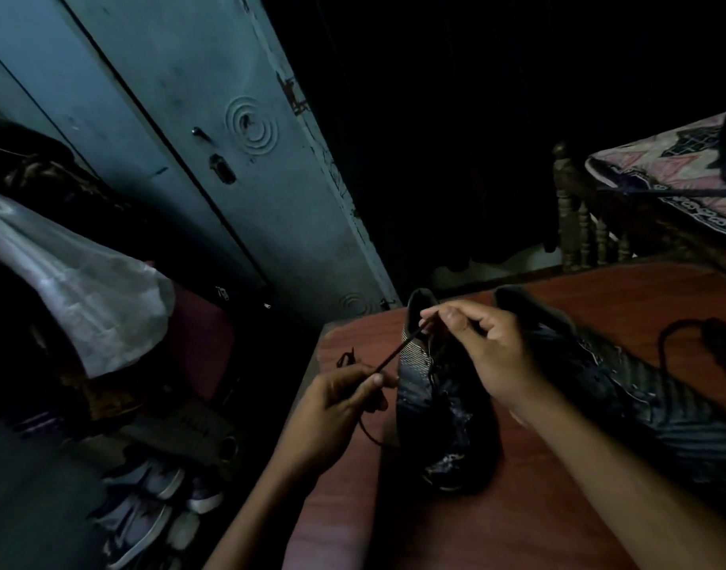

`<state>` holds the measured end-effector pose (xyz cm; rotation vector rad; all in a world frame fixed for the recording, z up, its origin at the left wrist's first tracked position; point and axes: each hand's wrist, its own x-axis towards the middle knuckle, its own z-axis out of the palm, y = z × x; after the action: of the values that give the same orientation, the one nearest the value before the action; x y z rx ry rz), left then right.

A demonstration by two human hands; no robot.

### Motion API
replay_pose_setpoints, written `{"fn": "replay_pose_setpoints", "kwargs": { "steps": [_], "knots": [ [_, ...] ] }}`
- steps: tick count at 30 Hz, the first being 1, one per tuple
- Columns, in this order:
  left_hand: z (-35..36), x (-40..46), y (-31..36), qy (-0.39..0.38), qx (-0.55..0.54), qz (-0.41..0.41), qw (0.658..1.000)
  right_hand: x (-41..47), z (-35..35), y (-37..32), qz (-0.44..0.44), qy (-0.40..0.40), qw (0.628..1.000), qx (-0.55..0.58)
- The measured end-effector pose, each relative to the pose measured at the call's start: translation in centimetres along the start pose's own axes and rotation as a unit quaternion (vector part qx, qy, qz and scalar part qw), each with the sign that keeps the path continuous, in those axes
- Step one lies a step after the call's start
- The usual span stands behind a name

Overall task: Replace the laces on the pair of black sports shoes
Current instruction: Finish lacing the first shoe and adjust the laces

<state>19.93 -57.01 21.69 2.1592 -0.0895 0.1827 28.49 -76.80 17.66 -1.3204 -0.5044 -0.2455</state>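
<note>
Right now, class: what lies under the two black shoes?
Both black shoes rest on a reddish-brown wooden table. The shoes themselves cover whatever lies directly beneath their soles.

— Left hand (344, 399)?
— Low and forward, forearm bare, thumb and forefinger pinching a lace (396, 352).
— And the right hand (482, 351)?
— Higher, reaching across, fingers curled, pinching the same lace at its far end.

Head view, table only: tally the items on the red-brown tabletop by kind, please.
Black sports shoes: 2, the left shoe and the right shoe
Black laces: 2, the held lace pinched by left hand and right hand, and the loose lace
Total: 4
</note>
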Motion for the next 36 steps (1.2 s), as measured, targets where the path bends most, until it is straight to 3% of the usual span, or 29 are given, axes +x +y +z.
{"fn": "replay_pose_setpoints", "kwargs": {
  "steps": [4, 9, 15, 19, 22, 25, 27, 30, 33, 36],
  "knots": [
    [0.0, -0.9, -1.4, -0.016, -0.070, -0.017, 0.997, -0.1, 0.2, -0.9, 0.068, 0.004, 0.989, 0.128],
    [0.7, -1.9, -2.1, 0.075, -0.210, -0.026, 0.974, -0.1, 0.3, -1.4, 0.096, 0.007, 0.981, 0.170],
    [0.3, -1.3, -3.0, 0.066, -0.156, 0.024, 0.985, 0.2, -0.4, -0.8, 0.089, 0.089, 0.968, 0.219],
    [0.0, -0.4, -4.9, 0.060, -0.074, 0.077, 0.992, 0.5, -1.4, -1.3, 0.143, 0.139, 0.946, 0.256],
    [0.4, 0.3, -6.0, 0.092, -0.047, 0.095, 0.990, 0.4, -1.5, -1.2, 0.132, 0.119, 0.968, 0.178],
    [1.5, 1.5, -5.8, 0.131, -0.079, 0.080, 0.985, 0.0, -1.3, -0.6, 0.060, 0.035, 0.997, -0.017],
    [2.2, 2.4, -5.4, 0.131, -0.078, 0.087, 0.984, -0.4, -1.2, -0.2, 0.012, -0.038, 0.984, -0.174],
    [2.8, 3.3, -5.1, 0.104, -0.031, 0.123, 0.986, -0.9, -1.1, 0.9, -0.052, -0.095, 0.922, -0.373],
    [3.5, 3.3, -4.6, 0.043, -0.108, 0.119, 0.986, -0.9, -0.8, 1.3, -0.090, -0.133, 0.895, -0.417],
    [4.2, 3.1, -4.4, 0.009, -0.177, 0.142, 0.974, -1.0, -0.2, 1.2, -0.066, -0.133, 0.927, -0.344]
  ]
}}
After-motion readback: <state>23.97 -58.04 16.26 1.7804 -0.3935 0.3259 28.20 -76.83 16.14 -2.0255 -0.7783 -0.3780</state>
